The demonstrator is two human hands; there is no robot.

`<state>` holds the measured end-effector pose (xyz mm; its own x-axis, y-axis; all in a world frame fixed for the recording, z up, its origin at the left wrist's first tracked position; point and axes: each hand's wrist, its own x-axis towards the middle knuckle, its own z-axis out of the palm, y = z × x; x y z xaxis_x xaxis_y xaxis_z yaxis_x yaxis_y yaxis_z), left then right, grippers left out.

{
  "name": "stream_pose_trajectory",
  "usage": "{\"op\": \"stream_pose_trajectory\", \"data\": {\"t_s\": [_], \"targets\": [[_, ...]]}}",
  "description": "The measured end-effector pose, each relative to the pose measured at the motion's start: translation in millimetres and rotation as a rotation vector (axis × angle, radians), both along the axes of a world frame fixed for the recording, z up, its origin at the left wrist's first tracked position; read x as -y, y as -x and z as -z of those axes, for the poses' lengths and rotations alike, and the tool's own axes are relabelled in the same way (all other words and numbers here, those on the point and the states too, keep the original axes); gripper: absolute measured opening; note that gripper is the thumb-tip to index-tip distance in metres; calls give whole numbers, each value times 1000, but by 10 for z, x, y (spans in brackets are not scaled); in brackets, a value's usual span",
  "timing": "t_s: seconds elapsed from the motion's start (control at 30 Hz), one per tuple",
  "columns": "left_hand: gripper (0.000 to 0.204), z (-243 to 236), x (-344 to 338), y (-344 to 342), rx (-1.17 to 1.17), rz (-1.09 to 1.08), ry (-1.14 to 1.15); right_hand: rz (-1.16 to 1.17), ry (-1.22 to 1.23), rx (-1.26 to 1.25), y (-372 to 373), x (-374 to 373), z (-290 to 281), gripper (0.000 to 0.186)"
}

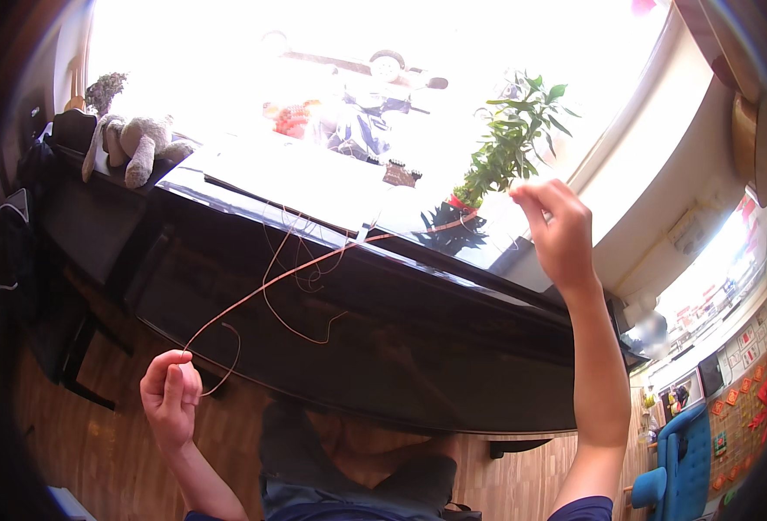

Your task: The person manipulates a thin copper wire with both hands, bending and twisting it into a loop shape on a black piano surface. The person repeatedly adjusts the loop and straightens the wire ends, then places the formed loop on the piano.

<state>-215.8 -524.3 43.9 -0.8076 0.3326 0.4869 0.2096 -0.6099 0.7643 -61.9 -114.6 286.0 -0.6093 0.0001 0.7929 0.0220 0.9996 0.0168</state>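
Right hand [564, 230], left hand [173, 395], both grips pinched on copper-coloured wire [227, 310], wall sheets [742, 346] illegible

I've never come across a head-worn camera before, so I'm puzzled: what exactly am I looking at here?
There's no machine at work here, just one person's two bare hands. The single picture comes from a wide fisheye camera on the person's head, looking down, which is why straight edges bend. The left hand pinches a thin copper-coloured wire, which slants up to the right. The right hand is raised near a leafy green plant; glare hides what, if anything, its fingertips grip. More thin strands show against the glossy dark surface. A grey plush toy sits at the far left.
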Motion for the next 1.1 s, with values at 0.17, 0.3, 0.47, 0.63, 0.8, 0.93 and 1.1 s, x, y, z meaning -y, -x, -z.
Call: {"op": "stream_pose_trajectory", "data": {"t_s": [0.17, 0.3, 0.47, 0.63, 0.8, 0.93, 1.1], "targets": [[26, -12, -101, -84, -56, 91, 29, 31, -10, 34, 838, -177, -311, 19], [25, -12, -250, -144, -23, 167, 77, 9, 61, 55, 1412, -361, -317, 23], [29, -20, -420, -132, 5, 157, 110, 38, 208, 121, 2006, -450, -234, 26], [34, -83, -598, -54, 26, 109, 86, 20, 293, 114, 2451, -444, -1, 24], [36, -215, -829, 56, 66, 74, 93, 66, 398, 134, 2915, -733, 522, 22], [38, -337, -1089, 171, 60, -62, 225, 181, 349, 505, 2968, -756, 919, 48], [39, -378, -1282, 276, 71, -197, 329, 205, 322, 567, 2835, -712, 961, 52]]}}
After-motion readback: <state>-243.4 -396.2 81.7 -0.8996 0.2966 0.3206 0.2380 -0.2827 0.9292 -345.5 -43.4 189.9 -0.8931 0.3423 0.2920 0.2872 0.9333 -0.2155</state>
